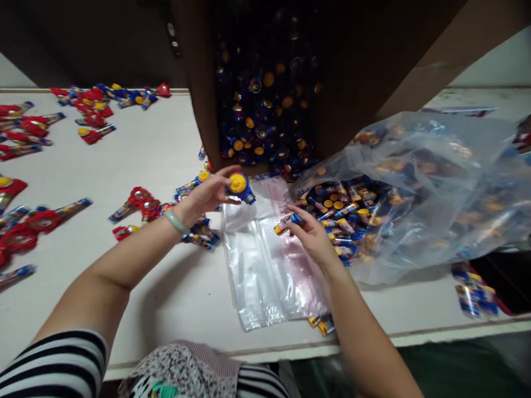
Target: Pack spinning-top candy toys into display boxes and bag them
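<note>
My left hand point(208, 193) is closed around a blue round toy part with a yellow cap point(239, 187), held just above the table. My right hand point(312, 235) pinches a small blue and yellow tube-shaped piece point(286, 223) between its fingers. Both hands hover over a stack of small clear zip bags with a red seal line point(265, 260) lying flat in front of me. A green bracelet point(175, 221) circles my left wrist.
A tipped cardboard box point(332, 72) spills blue and yellow parts. A large clear plastic bag point(415, 188) of the small tubes lies at the right. Assembled red and blue toys point(136, 202) are scattered across the white table's left half point(136, 143). The table edge runs along the bottom.
</note>
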Motion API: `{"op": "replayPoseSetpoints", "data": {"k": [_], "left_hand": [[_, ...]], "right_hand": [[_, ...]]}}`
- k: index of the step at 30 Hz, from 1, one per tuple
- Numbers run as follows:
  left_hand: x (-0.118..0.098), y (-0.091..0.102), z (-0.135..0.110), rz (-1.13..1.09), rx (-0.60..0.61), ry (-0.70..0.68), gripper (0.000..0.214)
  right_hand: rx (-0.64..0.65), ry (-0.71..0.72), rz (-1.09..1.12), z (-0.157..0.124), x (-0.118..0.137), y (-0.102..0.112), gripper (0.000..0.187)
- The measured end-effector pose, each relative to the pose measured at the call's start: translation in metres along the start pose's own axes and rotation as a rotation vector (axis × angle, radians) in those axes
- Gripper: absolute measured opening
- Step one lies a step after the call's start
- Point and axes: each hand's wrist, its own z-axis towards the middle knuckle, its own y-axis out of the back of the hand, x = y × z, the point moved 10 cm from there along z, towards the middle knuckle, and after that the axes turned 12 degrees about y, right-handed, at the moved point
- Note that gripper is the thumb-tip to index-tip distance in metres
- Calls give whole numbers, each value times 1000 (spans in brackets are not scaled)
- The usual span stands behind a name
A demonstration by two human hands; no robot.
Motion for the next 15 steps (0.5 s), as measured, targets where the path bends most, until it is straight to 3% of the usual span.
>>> {"op": "replayPoseSetpoints", "data": {"k": [3,6,9,12,15], "left_hand": [[30,-7,-45,-160,-5,22,57],[44,-8,-73,-179,-63,-12,59],[44,-8,-91,-123,-97,-46,59],[34,-1,-105,4,-168,-124,56],[35,4,-113,8,-188,-122,51]], "right_hand": [[-105,-64,254,-22,-8,-41,42],[-130,-28,284,-37,-9,-75,45],[-39,109,40,-46,7,-100,42],[123,342,-383,-53,38,-116,36],[227,538,-743,-60,63,-126,43]]}}
